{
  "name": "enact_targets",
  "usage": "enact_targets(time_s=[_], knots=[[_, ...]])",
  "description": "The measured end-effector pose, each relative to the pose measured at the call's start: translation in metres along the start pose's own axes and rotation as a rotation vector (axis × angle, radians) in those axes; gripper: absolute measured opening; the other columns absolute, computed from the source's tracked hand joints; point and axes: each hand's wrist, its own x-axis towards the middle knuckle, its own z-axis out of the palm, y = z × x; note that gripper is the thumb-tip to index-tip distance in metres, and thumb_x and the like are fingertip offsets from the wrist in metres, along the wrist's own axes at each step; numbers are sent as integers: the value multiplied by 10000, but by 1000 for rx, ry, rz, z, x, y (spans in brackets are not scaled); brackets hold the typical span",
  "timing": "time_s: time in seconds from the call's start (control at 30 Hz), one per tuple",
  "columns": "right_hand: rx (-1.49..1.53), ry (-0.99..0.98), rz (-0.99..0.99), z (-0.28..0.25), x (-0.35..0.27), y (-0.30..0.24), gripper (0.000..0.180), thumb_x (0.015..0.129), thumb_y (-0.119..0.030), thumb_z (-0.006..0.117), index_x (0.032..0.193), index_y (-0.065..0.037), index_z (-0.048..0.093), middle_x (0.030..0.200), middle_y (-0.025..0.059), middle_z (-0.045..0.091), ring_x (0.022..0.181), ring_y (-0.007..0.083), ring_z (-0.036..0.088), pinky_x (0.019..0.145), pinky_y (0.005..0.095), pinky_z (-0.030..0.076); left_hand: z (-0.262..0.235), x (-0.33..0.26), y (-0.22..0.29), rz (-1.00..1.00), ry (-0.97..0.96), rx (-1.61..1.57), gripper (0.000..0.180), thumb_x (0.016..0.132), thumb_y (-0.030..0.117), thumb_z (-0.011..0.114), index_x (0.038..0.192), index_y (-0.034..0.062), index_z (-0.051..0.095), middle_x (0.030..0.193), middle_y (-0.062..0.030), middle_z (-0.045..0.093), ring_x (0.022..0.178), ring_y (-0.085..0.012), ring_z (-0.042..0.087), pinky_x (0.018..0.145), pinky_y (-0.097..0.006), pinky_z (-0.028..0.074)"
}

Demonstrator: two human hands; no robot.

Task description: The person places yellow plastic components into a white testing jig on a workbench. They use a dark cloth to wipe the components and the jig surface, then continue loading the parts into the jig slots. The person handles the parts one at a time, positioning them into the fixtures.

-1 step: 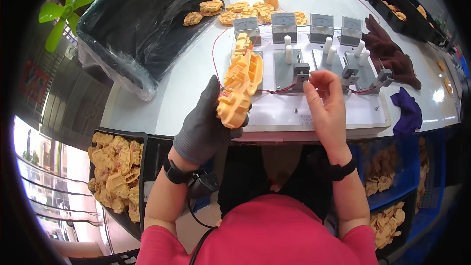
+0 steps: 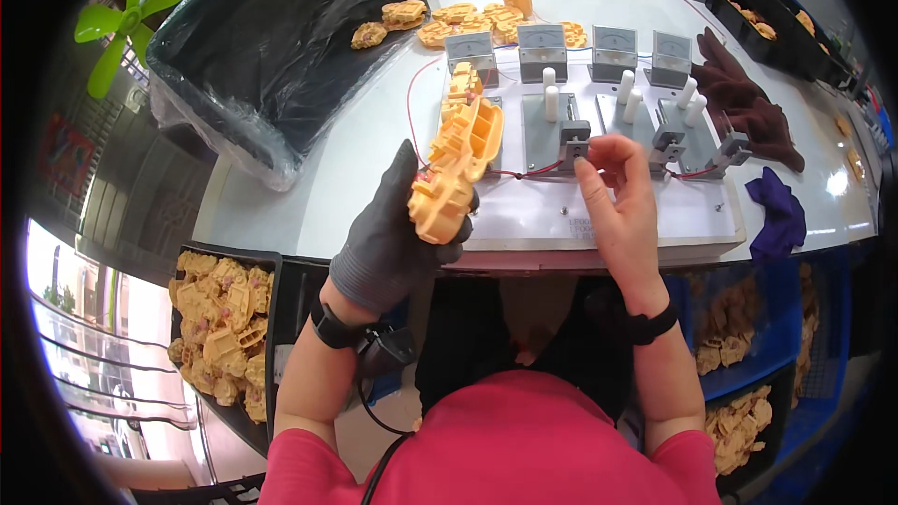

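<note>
Your black-gloved left hand [image 2: 391,238] grips the orange, ribbed plastic housing [image 2: 451,182], probably light, stiff, best side-held; your bare right hand [image 2: 622,201] grips unclearly.

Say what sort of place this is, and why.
Probably a factory workshop: grey meters stand on a white workbench, yellow parts fill a black crate, and the gloved left hand holds a yellow piece.
</note>
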Motion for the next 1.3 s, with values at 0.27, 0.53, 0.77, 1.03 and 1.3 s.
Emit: enact_targets(time_s=[0.27,0.53,0.77,1.03,1.3], knots=[[-118,-97,-72,-4,-2,-5,387,945,-121,669,1315,-67,568,1114,113,655,1007,203,645,843,325,508,5,7,4,-186,-232,-422,567,1043,565,398,1233,45,522,870,-49,581,568,-64,440,471,-194,363],[-78,-133,-50,-7,-2,-8,439,930,-128,681,1349,-80,563,1152,116,647,1028,215,640,880,344,494,11,22,8,-251,-297,-395,585,1030,561,426,1267,33,514,810,-51,591,530,-67,430,447,-192,353],[-48,-150,-65,-9,-3,-8,454,921,-123,685,1355,-76,559,1189,122,629,1033,226,633,894,349,492,4,32,2,-283,-365,-331,552,1025,504,441,1239,4,540,747,-20,483,508,-62,392,422,-207,344],[69,-239,72,-18,2,-16,327,914,-133,689,1217,-50,601,1037,108,666,933,216,645,849,339,510,12,36,10,-362,-344,-524,458,1051,422,438,1287,34,497,846,-58,582,495,-35,393,395,-168,354],[82,-205,-73,-19,0,-11,276,909,-140,699,1150,-37,614,961,80,663,890,188,638,818,320,511,39,47,52,-385,-351,-548,345,1022,336,526,1100,0,518,935,-20,553,600,-54,474,526,-197,433]])
